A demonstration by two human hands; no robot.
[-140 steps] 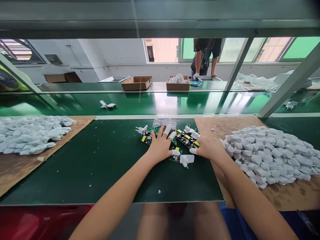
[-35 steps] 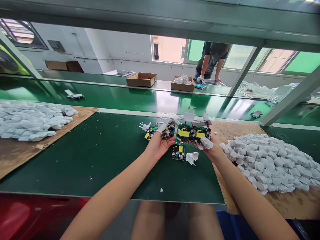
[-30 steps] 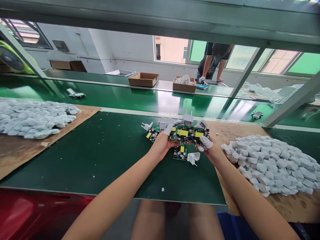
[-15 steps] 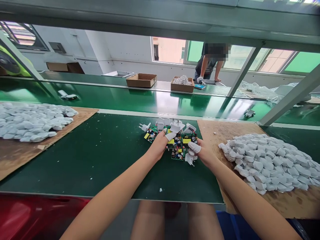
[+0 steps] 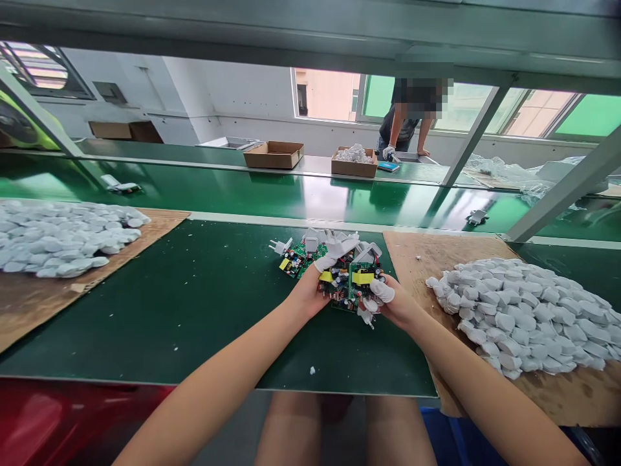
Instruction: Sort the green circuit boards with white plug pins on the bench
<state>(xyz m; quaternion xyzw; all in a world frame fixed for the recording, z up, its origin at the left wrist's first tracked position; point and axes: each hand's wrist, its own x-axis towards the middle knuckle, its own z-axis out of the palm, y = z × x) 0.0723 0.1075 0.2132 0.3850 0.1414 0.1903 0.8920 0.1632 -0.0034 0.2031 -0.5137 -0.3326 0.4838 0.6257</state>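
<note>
In the middle of the green table lies a cluster of charger circuit boards with yellow transformers and white plug pieces. My left hand, white covers on its fingertips, grips one circuit board with a white plug piece on it. Just to the right, my right hand, also with covered fingertips, is closed on another circuit board. The two held boards are side by side, close together. Below them a white two-pin plug points down. My hands hide parts of the boards.
Piles of white plastic housings lie on cardboard at right, more housings at left. Behind runs a green conveyor with plug pieces on it. Cardboard boxes and a person are beyond. A slanted metal post stands at right.
My left hand has lifted its board slightly and tilted its white plug piece. My right hand has shifted a little down. The pieces on the conveyor have moved left.
</note>
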